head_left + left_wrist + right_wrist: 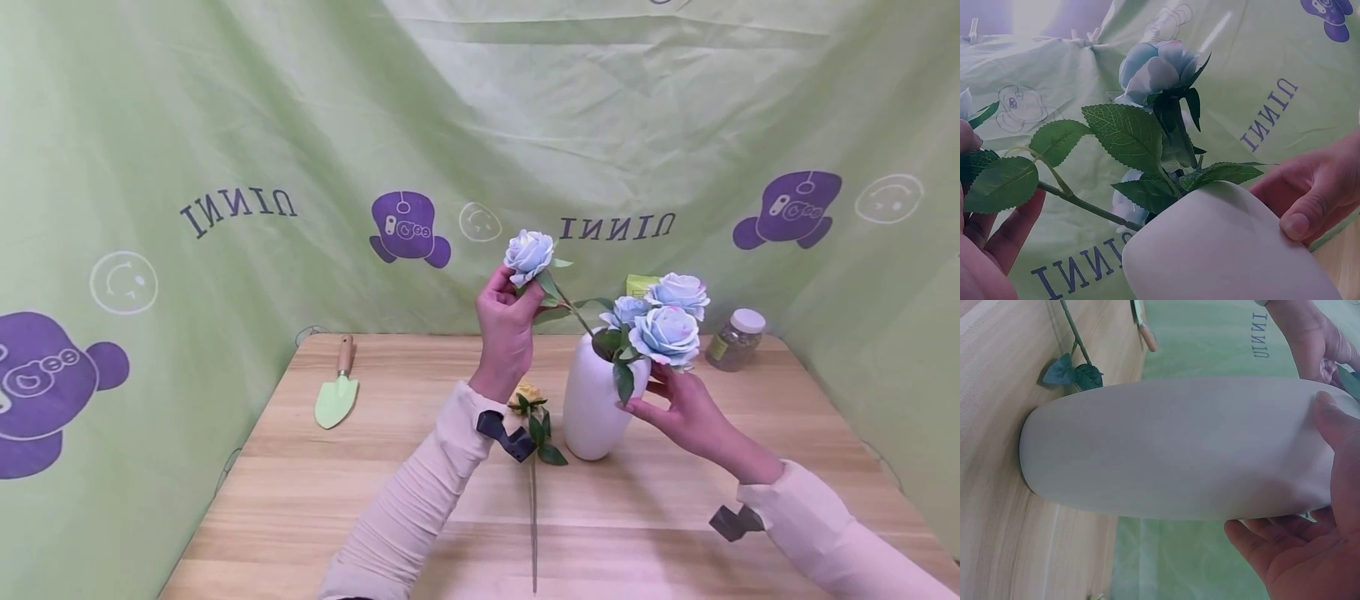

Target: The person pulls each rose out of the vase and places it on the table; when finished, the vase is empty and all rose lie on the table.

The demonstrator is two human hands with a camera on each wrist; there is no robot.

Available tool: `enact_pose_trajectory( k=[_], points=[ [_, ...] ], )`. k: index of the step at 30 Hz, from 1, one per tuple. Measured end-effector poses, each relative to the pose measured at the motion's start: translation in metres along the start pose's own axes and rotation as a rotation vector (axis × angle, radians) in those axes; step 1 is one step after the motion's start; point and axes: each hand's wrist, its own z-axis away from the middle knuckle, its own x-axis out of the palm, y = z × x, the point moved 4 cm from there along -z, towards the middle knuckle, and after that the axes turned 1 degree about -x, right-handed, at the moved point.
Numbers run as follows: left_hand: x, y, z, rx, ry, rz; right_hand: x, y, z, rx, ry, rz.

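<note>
A white vase (597,408) stands on the wooden table with several pale blue roses (666,335) in its mouth. My left hand (507,333) pinches one pale blue rose (529,254) just below its bloom. That rose's stem (1088,207) slants down to the vase's mouth, and its lower end is hidden inside. On the vase's other side, my right hand (686,415) grips the upper wall, thumb (1333,419) on the near face and fingers round the far side. A yellow rose (527,392) lies on the table left of the vase, its stem pointing toward me.
A small trowel (337,396) with a pale green blade lies at the table's left. Behind the vase on the right stand a lidded jar (737,340) and a green-yellow packet (640,286), partly hidden by blooms. A green printed curtain (300,125) hangs around the table (300,508).
</note>
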Motion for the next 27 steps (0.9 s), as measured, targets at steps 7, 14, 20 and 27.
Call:
enact_pose_trajectory(
  k=[7,14,20,27],
  points=[
    [0.005,0.009,-0.005,0.04,0.015,-0.002,0.0,0.0,-0.001,0.001,0.001,0.0],
    [0.006,0.016,-0.008,0.068,0.035,0.004,0.0,-0.001,0.0,0.009,-0.005,-0.005],
    [0.005,0.023,-0.012,0.101,0.049,0.032,0.0,-0.003,-0.001,0.003,-0.004,-0.017],
    [0.003,0.03,-0.017,0.121,0.077,0.051,0.0,-0.002,-0.001,0.008,-0.012,-0.025]
  ],
)
